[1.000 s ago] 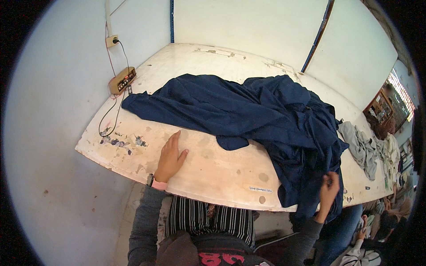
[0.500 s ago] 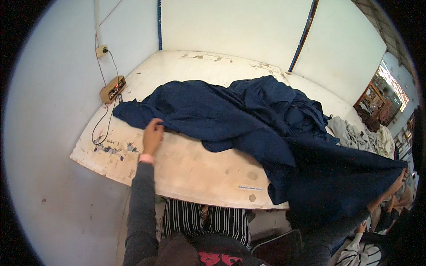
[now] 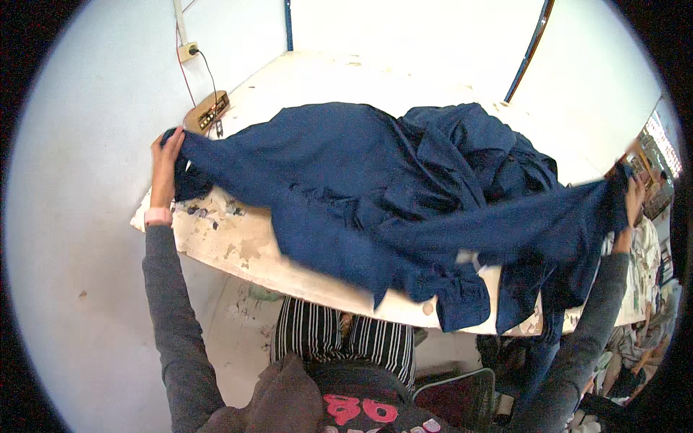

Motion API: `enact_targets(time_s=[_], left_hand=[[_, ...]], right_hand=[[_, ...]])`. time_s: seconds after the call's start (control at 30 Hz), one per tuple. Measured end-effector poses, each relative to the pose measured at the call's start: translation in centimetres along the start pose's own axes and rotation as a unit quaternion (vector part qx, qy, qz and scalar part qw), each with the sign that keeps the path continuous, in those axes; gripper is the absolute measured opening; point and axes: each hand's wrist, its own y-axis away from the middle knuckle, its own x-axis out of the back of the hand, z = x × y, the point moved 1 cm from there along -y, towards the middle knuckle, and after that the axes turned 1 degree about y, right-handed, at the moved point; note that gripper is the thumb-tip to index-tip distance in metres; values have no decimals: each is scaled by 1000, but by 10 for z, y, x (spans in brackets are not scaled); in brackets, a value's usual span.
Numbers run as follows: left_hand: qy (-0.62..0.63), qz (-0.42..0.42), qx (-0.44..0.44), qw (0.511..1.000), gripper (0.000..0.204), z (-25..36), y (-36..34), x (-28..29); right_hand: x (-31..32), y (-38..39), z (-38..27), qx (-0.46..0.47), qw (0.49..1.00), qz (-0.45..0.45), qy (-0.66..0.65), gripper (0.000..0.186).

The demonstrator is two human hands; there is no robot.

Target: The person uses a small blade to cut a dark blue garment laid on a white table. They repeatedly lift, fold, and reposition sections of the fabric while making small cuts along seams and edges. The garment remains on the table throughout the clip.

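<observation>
A large piece of dark blue fabric (image 3: 332,159) spreads across the white table (image 3: 238,245), heaped in folds toward the right and hanging over the front edge. At the far left, my left hand (image 3: 167,155) is closed on one end of the cloth, lifting it off the tabletop. My right hand (image 3: 634,198), out at the far right, grips the opposite end and holds it raised. Between both hands the fabric is stretched wide, with its lower part blurred. A small white patch, perhaps a label, shows near the fabric's lower middle.
A power strip (image 3: 207,110) lies at the table's left edge against the wall, its cord running up to a wall socket (image 3: 188,52). Pale cloth (image 3: 646,267) is piled to the right. A chair (image 3: 462,393) stands below the front edge.
My left hand has moved left and up and taken hold of the fabric's left end. My right hand has raised the right end. The cloth is pulled wider, and my view has shifted.
</observation>
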Motion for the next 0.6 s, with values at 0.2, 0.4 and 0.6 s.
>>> enact_targets(time_s=[0.2,0.4,0.6], left_hand=[[-297,-244,16,923,101,27,69,-37],[-342,-255,-116,897,65,54,179,-109],[-321,-170,-123,924,37,17,161,-161]], right_hand=[[-97,84,-187,12,949,-303,89,46],[-63,193,-424,29,895,-369,-250,41],[-140,262,-485,29,874,-455,-170,45]])
